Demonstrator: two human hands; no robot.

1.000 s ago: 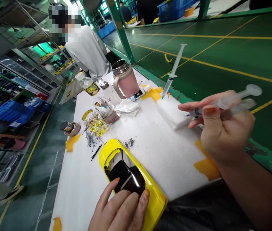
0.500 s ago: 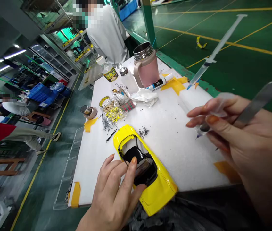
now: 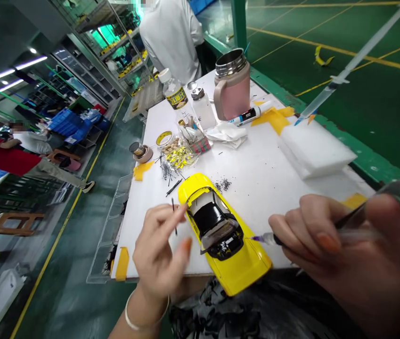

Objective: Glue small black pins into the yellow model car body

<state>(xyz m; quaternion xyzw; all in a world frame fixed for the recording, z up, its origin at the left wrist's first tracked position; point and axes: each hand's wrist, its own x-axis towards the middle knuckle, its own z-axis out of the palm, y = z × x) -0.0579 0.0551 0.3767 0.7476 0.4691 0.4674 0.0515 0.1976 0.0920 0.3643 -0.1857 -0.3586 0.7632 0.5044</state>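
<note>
I see a glossy yellow model car shell (image 3: pixel 252 267) with a black interior, a pink mug with a steel rim (image 3: pixel 234 89), orange-yellow tape strips (image 3: pixel 122 263), and a green floor (image 3: pixel 288 35) crossed by yellow lines.

Pink mug (image 3: pixel 234 92) beside marker (image 3: pixel 249 115); yellow-labelled bottle (image 3: pixel 175 94) near; brown stool (image 3: pixel 18 224) on floor (image 3: pixel 76 249).

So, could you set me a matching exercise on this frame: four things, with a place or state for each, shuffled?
Things:
1. pink mug
2. yellow car body
3. labelled bottle
4. purple-tipped syringe

Places or states:
A. white cap on
B. in the right hand
C. beside the black specks
D. open at the top

Pairs: 1-D; 2-C; 3-A; 4-B
</note>
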